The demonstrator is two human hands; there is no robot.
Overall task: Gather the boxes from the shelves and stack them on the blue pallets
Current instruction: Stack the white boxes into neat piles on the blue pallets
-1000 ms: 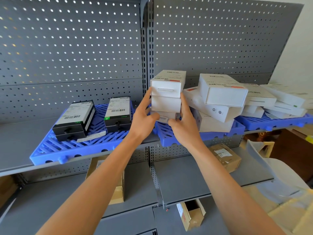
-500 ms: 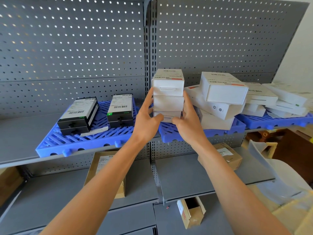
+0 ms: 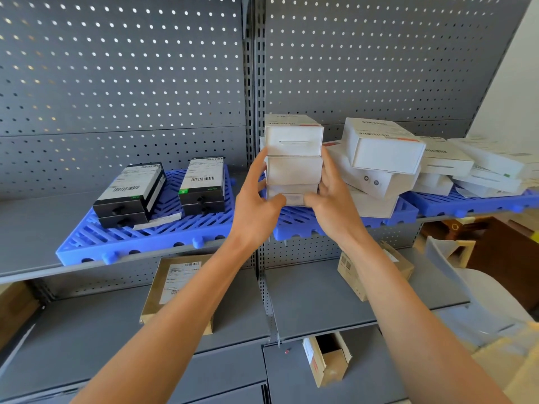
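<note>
Head view of a grey perforated shelving unit, with the stack of three white boxes [image 3: 294, 158] taken as landmark. The left hand [image 3: 256, 205] presses flat against the stack's left side and the right hand [image 3: 335, 205] against its right side, thumbs meeting on the lowest box, so that both hands clasp the stack between them; the fingertips behind the boxes are hidden. The stack stands over the near left corner of the middle blue pallet [image 3: 303, 225], but the hands cover its base, so contact with the pallet cannot be confirmed. Right of the stack, a loose pile of white boxes [image 3: 379, 161] leans at mixed angles on the same pallet, touching or nearly touching the stack. Further right, flatter white boxes [image 3: 490, 170] lie on a third blue pallet [image 3: 472, 205], cut off by the frame edge; their labels are too blurred to read. Left of the stack, two pairs of black boxes [image 3: 131, 193] sit on the left blue pallet [image 3: 140, 243]. Below the stack, on the lower shelf [image 3: 315, 301], brown cartons [image 3: 175, 284] are partly hidden by the forearms. An open carton [image 3: 326, 357] stands lower still
</note>
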